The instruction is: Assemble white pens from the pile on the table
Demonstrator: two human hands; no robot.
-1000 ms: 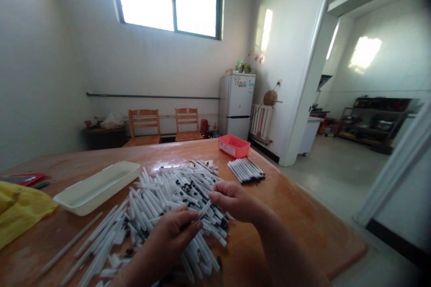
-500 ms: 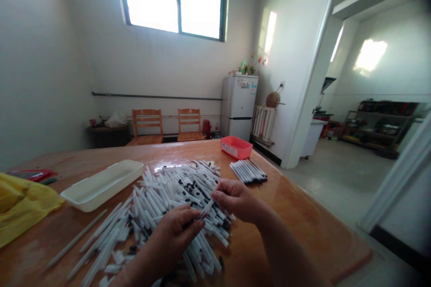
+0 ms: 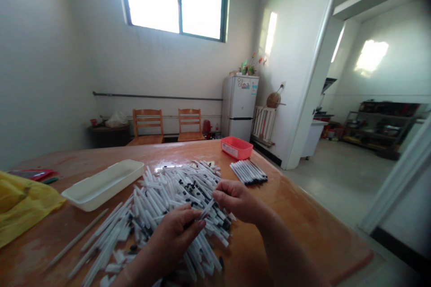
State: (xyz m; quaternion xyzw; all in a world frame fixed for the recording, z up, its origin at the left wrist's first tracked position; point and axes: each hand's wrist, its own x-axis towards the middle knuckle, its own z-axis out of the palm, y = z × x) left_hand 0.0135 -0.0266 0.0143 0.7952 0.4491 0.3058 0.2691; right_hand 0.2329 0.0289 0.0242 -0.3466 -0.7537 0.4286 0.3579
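Note:
A clear pen barrel (image 3: 207, 209) is held between my two hands above the heap. My left hand (image 3: 178, 229) pinches its lower end between thumb and fingers. At its upper end my right hand (image 3: 230, 195) is closed, fingertips together; any small part in them is hidden. Beneath both hands spreads a large pile of pen parts (image 3: 161, 193), white and clear tubes mixed with small black pieces. Right of the pile, a neat row of pens (image 3: 248, 171) with black ends lies side by side.
A long cream tray (image 3: 101, 188) stands left of the pile, near a yellow plastic bag (image 3: 27, 206) at the table's left edge. Behind the row of pens is a red plastic basket (image 3: 236, 148). Two wooden chairs (image 3: 148, 123) and a fridge (image 3: 240, 103) stand beyond the wooden table (image 3: 296, 219).
Both hands stay in nearly the same pose on the pen barrel. The whole view has shifted very slightly; nothing on the table has visibly moved.

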